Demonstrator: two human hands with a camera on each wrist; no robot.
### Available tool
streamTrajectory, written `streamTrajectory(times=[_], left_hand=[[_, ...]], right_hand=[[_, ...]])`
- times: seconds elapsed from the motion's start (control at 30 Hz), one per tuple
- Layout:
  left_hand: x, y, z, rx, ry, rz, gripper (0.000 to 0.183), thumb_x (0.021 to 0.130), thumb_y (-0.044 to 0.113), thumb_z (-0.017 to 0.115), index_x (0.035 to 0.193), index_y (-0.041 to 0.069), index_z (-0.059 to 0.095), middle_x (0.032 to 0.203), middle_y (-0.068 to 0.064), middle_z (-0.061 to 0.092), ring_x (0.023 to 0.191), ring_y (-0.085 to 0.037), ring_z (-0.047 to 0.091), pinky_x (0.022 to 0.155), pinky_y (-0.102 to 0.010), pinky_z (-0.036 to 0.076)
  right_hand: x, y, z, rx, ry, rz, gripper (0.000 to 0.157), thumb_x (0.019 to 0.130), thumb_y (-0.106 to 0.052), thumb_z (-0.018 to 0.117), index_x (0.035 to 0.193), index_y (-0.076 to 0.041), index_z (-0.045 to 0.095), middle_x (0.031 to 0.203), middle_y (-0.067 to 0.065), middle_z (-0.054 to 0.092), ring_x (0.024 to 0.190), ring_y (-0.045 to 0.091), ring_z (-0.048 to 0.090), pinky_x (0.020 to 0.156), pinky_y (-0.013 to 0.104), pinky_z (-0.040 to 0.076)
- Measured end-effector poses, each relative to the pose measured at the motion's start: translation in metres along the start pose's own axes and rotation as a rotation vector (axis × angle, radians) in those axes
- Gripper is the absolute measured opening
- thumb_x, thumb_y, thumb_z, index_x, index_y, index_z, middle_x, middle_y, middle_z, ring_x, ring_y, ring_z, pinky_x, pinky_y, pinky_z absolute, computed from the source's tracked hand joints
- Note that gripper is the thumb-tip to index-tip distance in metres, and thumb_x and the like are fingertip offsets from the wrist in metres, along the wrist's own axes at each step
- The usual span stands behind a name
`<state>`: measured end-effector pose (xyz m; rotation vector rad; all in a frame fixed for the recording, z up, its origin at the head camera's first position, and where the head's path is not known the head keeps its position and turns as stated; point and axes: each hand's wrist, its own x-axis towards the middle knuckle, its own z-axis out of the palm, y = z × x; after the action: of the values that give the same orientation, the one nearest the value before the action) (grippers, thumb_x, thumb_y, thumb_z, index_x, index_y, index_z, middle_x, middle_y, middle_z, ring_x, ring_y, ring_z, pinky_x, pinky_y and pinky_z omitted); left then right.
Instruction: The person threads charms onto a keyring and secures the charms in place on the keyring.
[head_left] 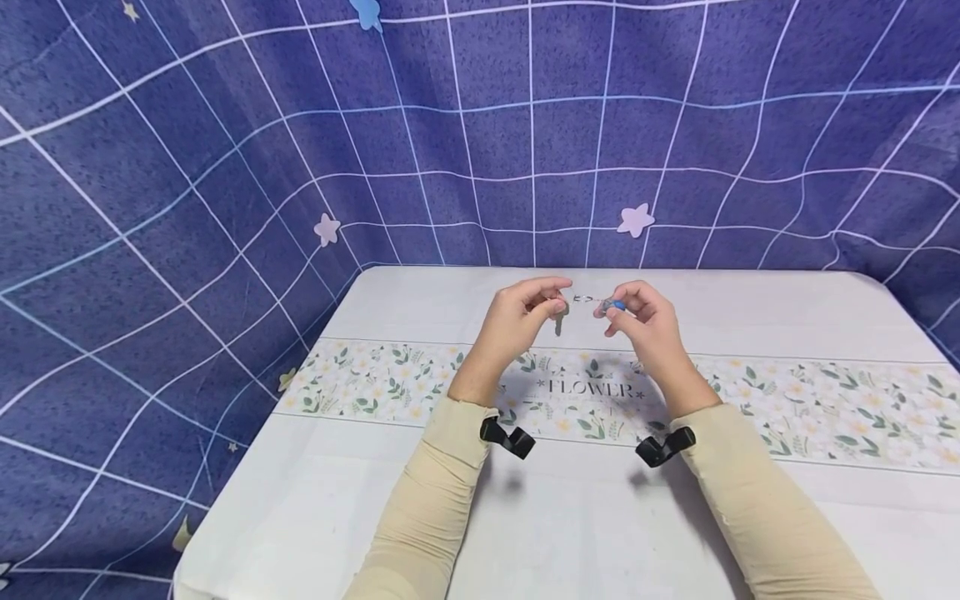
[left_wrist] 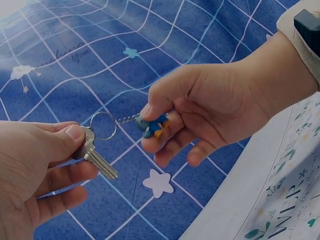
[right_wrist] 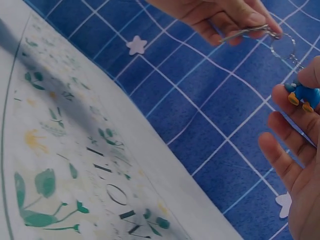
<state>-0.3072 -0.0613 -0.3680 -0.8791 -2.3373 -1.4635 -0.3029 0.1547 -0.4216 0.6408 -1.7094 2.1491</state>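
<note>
Above the table, my left hand [head_left: 517,321] pinches the head of a metal key [left_wrist: 101,161] between thumb and index finger, its blade pointing down. A round split ring [left_wrist: 103,125] links the key to a short chain [left_wrist: 127,119]. On the chain's other end is a small blue figure [left_wrist: 152,125] with orange feet. My right hand [head_left: 651,323] pinches that figure between thumb and index finger. Ring and chain stretch across the gap between the two hands. In the right wrist view the figure [right_wrist: 303,95] lies partly behind the thumb.
The white table [head_left: 360,483] carries a flower-printed band [head_left: 405,383] with the word FLOWER below my hands. A blue curtain [head_left: 480,142] with grid lines and stars hangs behind the table and down its left side. Both wrists wear black straps [head_left: 510,437].
</note>
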Motion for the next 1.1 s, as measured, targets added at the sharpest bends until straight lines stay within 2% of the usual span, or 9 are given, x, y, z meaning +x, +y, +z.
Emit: streamTrajectory(times=[0.2,0.3,0.43,0.6,0.77,0.83,0.97,1.1], left_hand=[[0.000,-0.001,0.001,-0.023,-0.085,-0.046,0.029,0.098,0.012,0.066,0.127,0.008,0.069,0.097,-0.005,0.070,0.079,-0.012,0.068,0.076,-0.024,0.055],[0.001,-0.001,0.001,-0.035,-0.120,-0.062,0.029,0.099,0.010,0.064,0.128,0.008,0.068,0.098,-0.006,0.070,0.081,-0.012,0.069,0.078,-0.025,0.055],[0.001,-0.003,0.001,-0.034,-0.139,-0.064,0.029,0.101,0.007,0.061,0.130,0.008,0.065,0.098,-0.010,0.069,0.079,-0.015,0.065,0.073,-0.025,0.052],[0.001,-0.004,0.001,-0.041,-0.150,-0.089,0.028,0.102,0.006,0.058,0.130,0.008,0.062,0.098,-0.016,0.068,0.074,-0.023,0.058,0.064,-0.024,0.046],[0.001,-0.002,0.000,-0.027,-0.193,-0.119,0.030,0.102,0.005,0.059,0.131,0.008,0.060,0.097,-0.010,0.067,0.072,-0.019,0.057,0.062,-0.024,0.046],[0.002,-0.001,0.000,-0.013,-0.227,-0.122,0.032,0.101,0.004,0.059,0.133,0.009,0.059,0.099,-0.008,0.067,0.075,-0.016,0.058,0.065,-0.023,0.048],[0.002,0.000,-0.001,-0.011,-0.293,-0.117,0.034,0.102,0.004,0.059,0.135,0.010,0.056,0.101,-0.008,0.066,0.078,-0.014,0.058,0.069,-0.023,0.048],[0.000,-0.003,0.000,-0.044,-0.307,-0.165,0.029,0.101,0.002,0.060,0.129,0.007,0.058,0.099,-0.008,0.067,0.077,-0.012,0.058,0.069,-0.022,0.049]], right_hand=[[0.001,-0.007,-0.005,-0.005,0.031,0.002,0.011,0.089,0.018,0.051,0.097,0.011,0.053,0.079,0.003,0.070,0.077,0.012,0.070,0.057,0.025,0.056],[0.002,-0.009,-0.007,-0.011,0.031,0.003,0.012,0.089,0.017,0.050,0.096,0.009,0.054,0.077,0.002,0.069,0.075,0.012,0.069,0.057,0.025,0.056],[0.003,-0.010,-0.010,-0.018,0.030,-0.001,0.010,0.089,0.017,0.049,0.095,0.010,0.054,0.075,0.002,0.068,0.073,0.012,0.068,0.057,0.024,0.055],[0.004,-0.014,-0.012,-0.032,0.032,-0.013,0.006,0.087,0.018,0.049,0.094,0.017,0.049,0.071,0.002,0.066,0.069,0.012,0.066,0.056,0.024,0.054],[0.003,-0.018,-0.015,-0.080,0.020,-0.009,0.005,0.088,0.017,0.050,0.092,0.020,0.049,0.069,0.002,0.065,0.067,0.012,0.064,0.057,0.024,0.054],[0.003,-0.020,-0.016,-0.105,0.006,-0.011,0.002,0.089,0.017,0.049,0.090,0.017,0.051,0.070,0.002,0.065,0.066,0.012,0.064,0.058,0.023,0.054],[0.004,-0.025,-0.020,-0.141,-0.030,-0.007,0.015,0.089,0.015,0.051,0.086,0.003,0.059,0.070,0.002,0.066,0.065,0.013,0.063,0.060,0.024,0.054],[0.003,-0.028,-0.027,-0.188,-0.083,0.036,0.023,0.089,0.013,0.054,0.085,-0.008,0.063,0.072,0.000,0.067,0.064,0.015,0.063,0.061,0.023,0.054]])
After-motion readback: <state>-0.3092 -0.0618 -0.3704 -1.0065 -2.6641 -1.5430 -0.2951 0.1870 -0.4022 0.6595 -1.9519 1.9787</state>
